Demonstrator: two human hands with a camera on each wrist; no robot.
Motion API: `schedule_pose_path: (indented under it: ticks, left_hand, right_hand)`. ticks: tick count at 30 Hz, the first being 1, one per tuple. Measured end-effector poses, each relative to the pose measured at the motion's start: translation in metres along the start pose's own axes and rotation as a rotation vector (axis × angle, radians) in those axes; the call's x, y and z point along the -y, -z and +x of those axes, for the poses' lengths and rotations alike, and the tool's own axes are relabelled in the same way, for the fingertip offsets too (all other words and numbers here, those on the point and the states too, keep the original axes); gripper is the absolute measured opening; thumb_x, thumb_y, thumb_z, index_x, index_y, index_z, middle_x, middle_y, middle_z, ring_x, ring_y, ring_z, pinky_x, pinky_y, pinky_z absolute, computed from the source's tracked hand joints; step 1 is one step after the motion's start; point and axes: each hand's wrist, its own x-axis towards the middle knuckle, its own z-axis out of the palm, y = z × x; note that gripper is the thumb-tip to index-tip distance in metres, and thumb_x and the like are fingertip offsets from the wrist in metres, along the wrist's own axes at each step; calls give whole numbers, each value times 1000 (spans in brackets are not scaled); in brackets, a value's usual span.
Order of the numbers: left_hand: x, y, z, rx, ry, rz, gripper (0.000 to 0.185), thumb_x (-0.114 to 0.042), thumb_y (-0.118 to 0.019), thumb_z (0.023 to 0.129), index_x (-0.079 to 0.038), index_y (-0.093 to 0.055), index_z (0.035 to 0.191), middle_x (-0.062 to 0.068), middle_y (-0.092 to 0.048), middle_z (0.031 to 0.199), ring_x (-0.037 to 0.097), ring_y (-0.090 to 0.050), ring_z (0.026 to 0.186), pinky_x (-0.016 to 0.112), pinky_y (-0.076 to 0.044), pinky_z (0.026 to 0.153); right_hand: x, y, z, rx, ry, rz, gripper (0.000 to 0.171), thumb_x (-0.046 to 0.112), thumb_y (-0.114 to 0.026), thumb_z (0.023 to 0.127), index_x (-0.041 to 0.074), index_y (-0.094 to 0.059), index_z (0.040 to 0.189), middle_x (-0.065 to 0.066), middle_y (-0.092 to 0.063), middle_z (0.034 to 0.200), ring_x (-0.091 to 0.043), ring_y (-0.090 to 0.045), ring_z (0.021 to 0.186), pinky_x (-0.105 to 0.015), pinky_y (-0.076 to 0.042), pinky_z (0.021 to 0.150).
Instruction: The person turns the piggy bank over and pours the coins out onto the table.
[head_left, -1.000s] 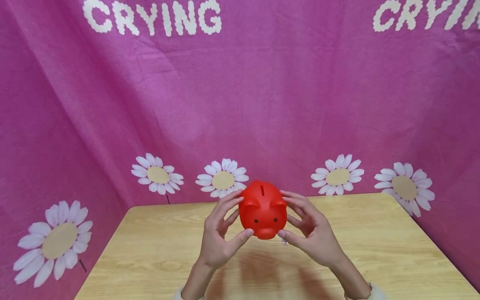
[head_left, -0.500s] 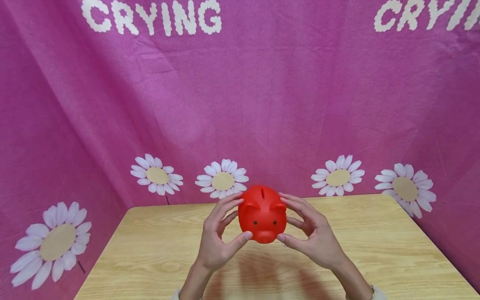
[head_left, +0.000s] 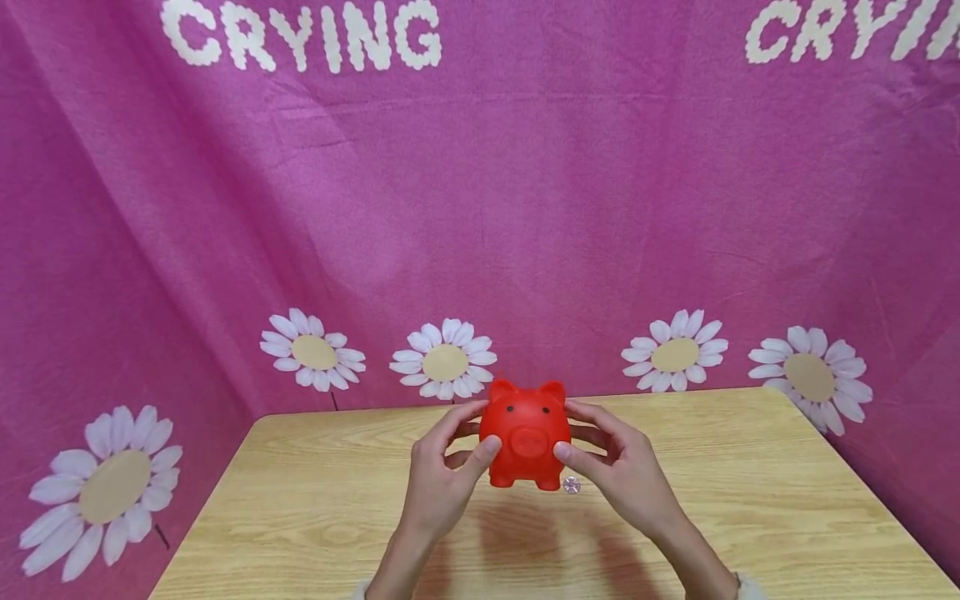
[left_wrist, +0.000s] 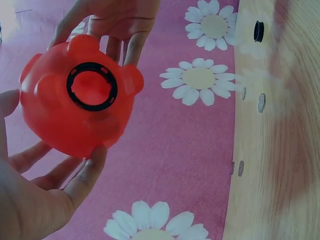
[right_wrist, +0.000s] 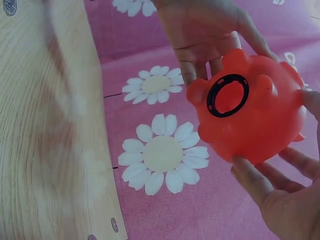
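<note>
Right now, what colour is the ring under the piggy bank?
Black ring, clearest in the left wrist view.

Light wooden table (head_left: 315, 508), pink cloth backdrop (head_left: 525, 208) printed with white daisies (head_left: 446, 360), "CRYING" lettering (head_left: 300, 35)

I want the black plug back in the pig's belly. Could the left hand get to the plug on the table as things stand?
Probably not yet: the left hand grips the red piggy bank, as does the right hand. The black plug lies uncovered on the table, so once freed it likely could.

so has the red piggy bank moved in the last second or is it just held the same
Yes. The red piggy bank has tipped back: its coin slot showed on top before, now its snout faces the head camera, and it sits lower against the daisy on the cloth.
</note>
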Motion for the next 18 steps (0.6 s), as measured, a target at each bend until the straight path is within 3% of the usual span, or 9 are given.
schedule_pose_path:
  ticks: [5,13,18]
  left_hand:
    - [0,0,0,41,56,22,44,-20,-76,98,-16,-69,141,12,-72,136,34,-73,114,30,-68,77]
    - [1,0,3,66,285,75,47,-36,-75,100,-10,-69,139,20,-73,132,23,-77,98,41,-69,70]
    - [3,0,3,73,304,81,48,-37,-74,101,-8,-68,139,21,-73,132,22,-78,96,41,-69,68]
  right_hand:
    - [2,-1,1,-12,-105,-21,47,19,-77,100,9,-66,144,-20,-70,140,-22,-78,114,-28,-66,88]
    - [-4,-4,3,39,-258,13,49,27,-70,106,3,-62,147,-25,-65,144,-28,-81,104,-39,-69,86]
    - [-6,-6,4,43,-268,21,49,27,-69,106,2,-61,148,-25,-63,145,-32,-79,112,-39,-69,82]
